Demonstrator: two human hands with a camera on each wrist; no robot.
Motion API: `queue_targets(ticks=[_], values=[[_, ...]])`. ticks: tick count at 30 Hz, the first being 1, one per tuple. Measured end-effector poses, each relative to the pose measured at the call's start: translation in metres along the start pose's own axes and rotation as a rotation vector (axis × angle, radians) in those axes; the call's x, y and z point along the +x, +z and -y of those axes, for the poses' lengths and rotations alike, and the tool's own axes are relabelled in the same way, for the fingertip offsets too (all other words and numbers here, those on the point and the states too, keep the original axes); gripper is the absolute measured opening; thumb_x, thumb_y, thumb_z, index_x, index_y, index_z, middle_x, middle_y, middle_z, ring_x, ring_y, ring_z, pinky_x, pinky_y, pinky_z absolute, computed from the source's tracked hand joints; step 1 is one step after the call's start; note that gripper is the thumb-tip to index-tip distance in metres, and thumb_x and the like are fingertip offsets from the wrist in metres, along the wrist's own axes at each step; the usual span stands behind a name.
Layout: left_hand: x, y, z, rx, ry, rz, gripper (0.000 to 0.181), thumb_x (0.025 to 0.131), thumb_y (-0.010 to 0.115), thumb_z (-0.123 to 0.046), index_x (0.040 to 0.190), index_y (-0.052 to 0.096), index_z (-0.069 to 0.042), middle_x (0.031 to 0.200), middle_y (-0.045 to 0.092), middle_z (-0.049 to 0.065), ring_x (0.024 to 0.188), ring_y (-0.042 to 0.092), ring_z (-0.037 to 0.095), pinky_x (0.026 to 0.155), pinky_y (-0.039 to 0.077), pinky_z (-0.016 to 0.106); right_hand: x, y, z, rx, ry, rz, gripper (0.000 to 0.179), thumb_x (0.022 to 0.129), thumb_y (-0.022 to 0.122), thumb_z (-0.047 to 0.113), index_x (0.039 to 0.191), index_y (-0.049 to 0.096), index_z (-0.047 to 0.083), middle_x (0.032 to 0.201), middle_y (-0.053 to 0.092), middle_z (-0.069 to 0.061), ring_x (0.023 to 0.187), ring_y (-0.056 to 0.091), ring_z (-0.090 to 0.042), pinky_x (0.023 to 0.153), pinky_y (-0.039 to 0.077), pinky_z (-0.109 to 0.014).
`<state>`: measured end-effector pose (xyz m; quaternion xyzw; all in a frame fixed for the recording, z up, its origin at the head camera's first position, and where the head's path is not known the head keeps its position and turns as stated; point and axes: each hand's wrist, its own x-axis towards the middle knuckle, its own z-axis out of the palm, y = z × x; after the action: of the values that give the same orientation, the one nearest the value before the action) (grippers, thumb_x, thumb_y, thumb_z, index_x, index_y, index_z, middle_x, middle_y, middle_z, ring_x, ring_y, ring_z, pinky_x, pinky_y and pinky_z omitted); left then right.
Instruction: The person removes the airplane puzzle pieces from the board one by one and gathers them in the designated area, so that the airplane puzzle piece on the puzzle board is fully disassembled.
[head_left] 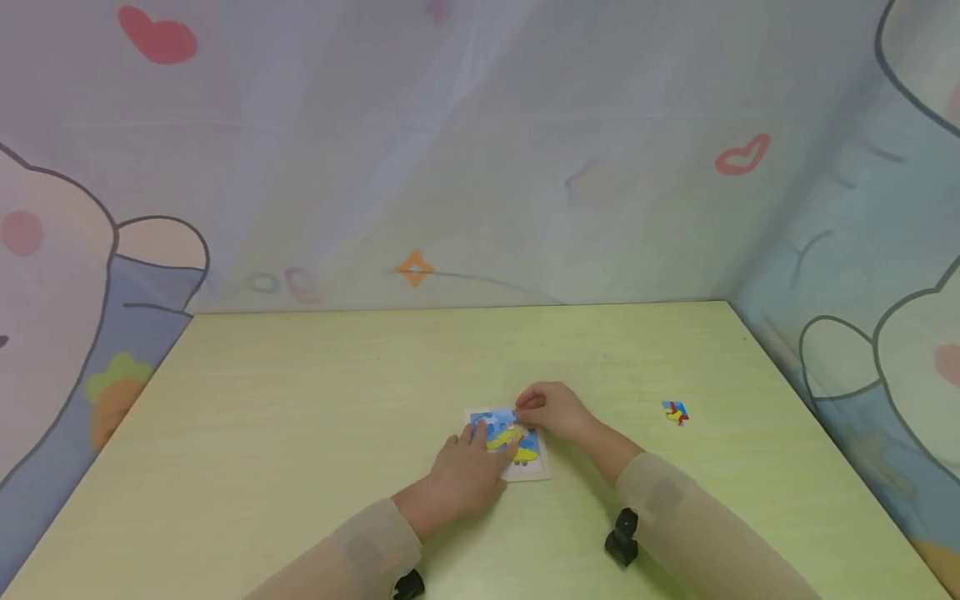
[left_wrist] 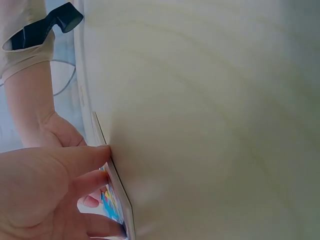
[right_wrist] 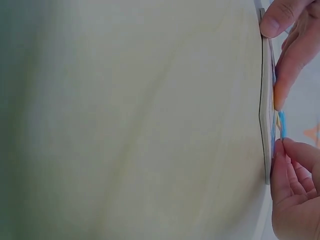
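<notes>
A small square jigsaw puzzle board point(head_left: 534, 476) with a pale border and a blue and yellow picture lies flat on the table. My left hand point(head_left: 467, 473) rests over its left and near side, fingers spread across the picture. In the left wrist view the thumb point(left_wrist: 102, 154) touches the board's edge. At the far right corner of the board, my right hand point(head_left: 557, 412) pinches a blue puzzle piece point(right_wrist: 283, 122) between thumb and forefinger. That piece is tilted just over the picture; its contact with the board is hard to make out.
A loose puzzle piece point(head_left: 675, 412), blue, red and yellow, lies to the right on the pale yellow-green table point(head_left: 315, 400). Printed cloth walls point(head_left: 480, 167) stand along the table's back and sides. Black wrist devices point(head_left: 622, 537) show at the sleeves.
</notes>
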<state>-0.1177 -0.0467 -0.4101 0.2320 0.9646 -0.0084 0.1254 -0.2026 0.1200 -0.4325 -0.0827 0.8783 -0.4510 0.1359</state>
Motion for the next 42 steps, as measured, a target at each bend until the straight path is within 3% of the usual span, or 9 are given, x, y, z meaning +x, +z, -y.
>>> queue_targets(ticks=[4,11,17,34,42], values=[[0.001,0.0,0.001,0.017,0.005,-0.013,0.054,0.092,0.056,-0.039,0.142,0.04,-0.03,0.143,0.035,0.023,0.129,0.035,0.039,0.096,0.039,0.048,0.0,0.0,0.0,0.004,0.001,-0.005,0.012,0.084,0.069,0.011,0.093,0.066,0.003,0.084,0.067,-0.002,0.075,0.062,-0.013,0.071,0.05,-0.028],[-0.001,0.001,0.003,-0.035,-0.037,-0.036,0.058,0.09,0.058,-0.04,0.14,0.043,-0.015,0.143,0.037,0.017,0.13,0.036,0.033,0.095,0.039,0.047,0.001,0.002,0.001,-0.006,0.003,0.001,0.013,0.084,0.069,0.012,0.093,0.066,0.004,0.082,0.066,-0.001,0.074,0.061,-0.012,0.072,0.05,-0.028],[-0.001,0.003,0.004,-0.085,-0.068,-0.028,0.058,0.09,0.058,-0.04,0.14,0.044,-0.016,0.145,0.034,0.02,0.133,0.032,0.033,0.096,0.04,0.044,0.003,0.001,0.0,-0.001,0.004,0.01,0.013,0.085,0.069,0.013,0.094,0.066,0.004,0.083,0.065,-0.001,0.074,0.061,-0.012,0.072,0.049,-0.028],[0.004,0.006,0.008,-0.007,-0.066,-0.01,0.058,0.091,0.055,-0.044,0.141,0.043,-0.018,0.144,0.035,0.021,0.132,0.034,0.031,0.085,0.048,0.04,0.004,-0.014,-0.009,0.014,0.038,0.025,0.02,0.085,0.069,0.019,0.1,0.067,0.006,0.093,0.068,-0.002,0.089,0.062,-0.016,0.084,0.047,-0.035],[0.003,0.004,0.008,0.016,-0.062,-0.016,0.058,0.09,0.055,-0.045,0.14,0.044,-0.018,0.143,0.036,0.021,0.131,0.036,0.031,0.081,0.05,0.039,-0.001,-0.031,-0.02,0.071,0.036,0.027,0.022,0.086,0.068,0.015,0.102,0.065,0.0,0.096,0.068,-0.007,0.089,0.063,-0.018,0.08,0.05,-0.032]])
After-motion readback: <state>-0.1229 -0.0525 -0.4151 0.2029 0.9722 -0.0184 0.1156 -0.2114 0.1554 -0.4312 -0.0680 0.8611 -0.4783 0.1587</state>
